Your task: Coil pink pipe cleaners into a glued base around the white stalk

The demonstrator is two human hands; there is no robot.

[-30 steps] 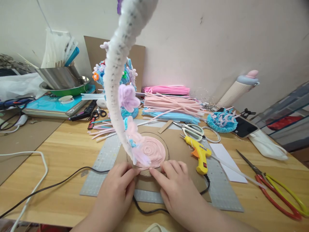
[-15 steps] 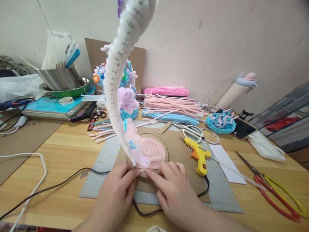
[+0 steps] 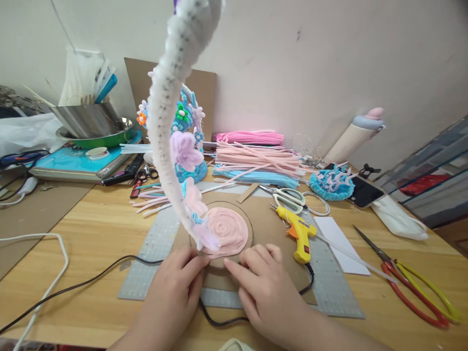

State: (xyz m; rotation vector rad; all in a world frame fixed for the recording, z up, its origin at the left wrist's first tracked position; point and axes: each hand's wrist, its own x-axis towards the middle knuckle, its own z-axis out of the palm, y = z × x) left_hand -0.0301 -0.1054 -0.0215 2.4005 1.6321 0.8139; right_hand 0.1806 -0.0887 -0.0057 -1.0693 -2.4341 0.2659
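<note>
A flat coil of pink pipe cleaners lies on brown cardboard inside a drawn circle. My left hand is closed at the coil's near left edge, thumb and forefinger pressed together. My right hand presses the near edge with its forefinger, the other fingers curled in. Between the fingertips, the thin pink edge is partly hidden. A tall white fuzzy stem with purple flowers arches up from beside my left fingertips; its foot overlaps the coil in view. Contact with the stem is unclear.
A yellow glue gun lies right of the coil, its black cord passing near my hands. Grey-handled scissors and red-and-yellow-handled scissors rest further right. Bundled pipe cleaners and a blue fuzzy piece stand behind.
The whole view has shifted slightly, with the white stem now further left in the picture. Both hands stay at the coil's near edge, almost unmoved.
</note>
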